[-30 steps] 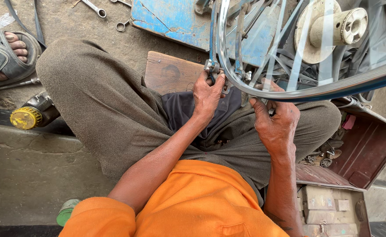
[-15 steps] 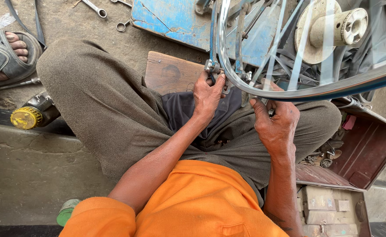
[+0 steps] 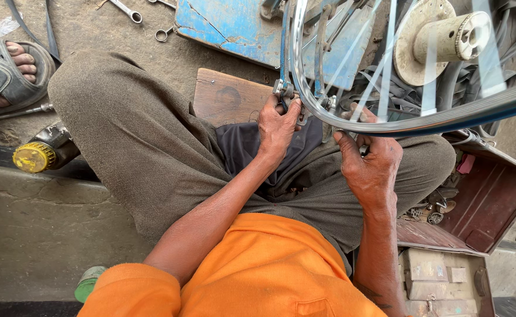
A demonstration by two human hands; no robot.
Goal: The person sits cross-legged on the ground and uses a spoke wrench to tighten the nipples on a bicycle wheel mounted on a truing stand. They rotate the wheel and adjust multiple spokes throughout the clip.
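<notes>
A bicycle wheel with a shiny metal rim (image 3: pixel 422 120) and thin spokes stands over my lap, its hub (image 3: pixel 445 38) at the upper right. My left hand (image 3: pixel 278 126) grips a small metal tool (image 3: pixel 283 89) at the rim's left side. Under the rim, my right hand (image 3: pixel 369 161) closes its fingers on the rim's lower edge. I sit cross-legged in grey-brown trousers and an orange shirt, with a dark cloth (image 3: pixel 246 147) across my lap.
A wooden block (image 3: pixel 225 97) and a blue metal board (image 3: pixel 234 26) lie beyond my knees. Spanners (image 3: pixel 126 9) rest on the dirt. A sandalled foot of another person (image 3: pixel 11 73) is at far left, a yellow-capped can (image 3: pixel 35 155) below it. An open red toolbox (image 3: pixel 481 205) sits at right.
</notes>
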